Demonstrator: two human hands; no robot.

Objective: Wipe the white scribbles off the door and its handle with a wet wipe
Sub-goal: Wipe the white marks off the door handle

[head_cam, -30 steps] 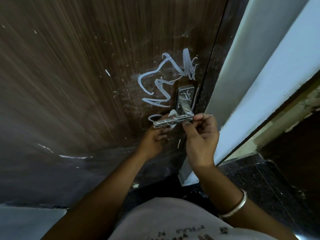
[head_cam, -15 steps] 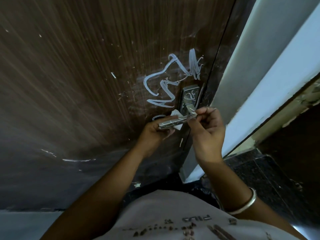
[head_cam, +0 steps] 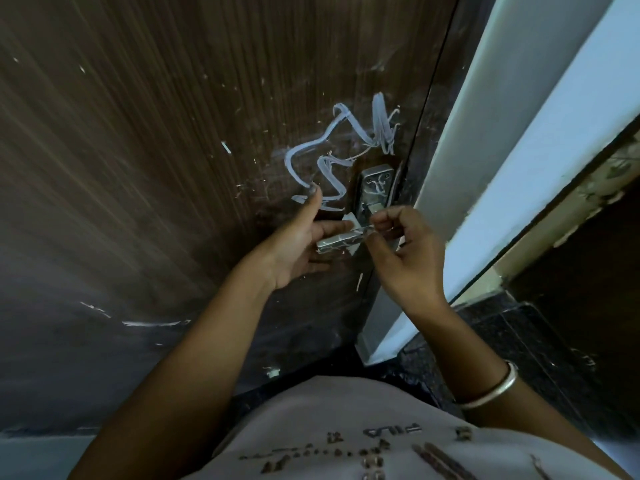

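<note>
White scribbles (head_cam: pixel 332 161) loop across the dark brown door (head_cam: pixel 173 168), just left of the metal handle plate (head_cam: pixel 375 185), which also carries white marks. The handle's lever (head_cam: pixel 337 242) sticks out to the left. A white wet wipe (head_cam: pixel 350 221) is folded behind the lever, showing above and below it. My left hand (head_cam: pixel 298 247) has its fingers behind the lever against the wipe, thumb raised and touching the door. My right hand (head_cam: pixel 401 251) pinches the lever near its pivot with thumb and forefinger.
The door's edge meets a pale blue-white frame (head_cam: pixel 519 150) on the right. A dark stone floor (head_cam: pixel 519 341) lies below. Small white flecks and streaks (head_cam: pixel 156 323) dot the lower door. A metal bangle (head_cam: pixel 491 389) circles my right wrist.
My left thumb has come off the lever and now points up against the door. My right hand keeps its pinch on the lever. The camera has shifted slightly.
</note>
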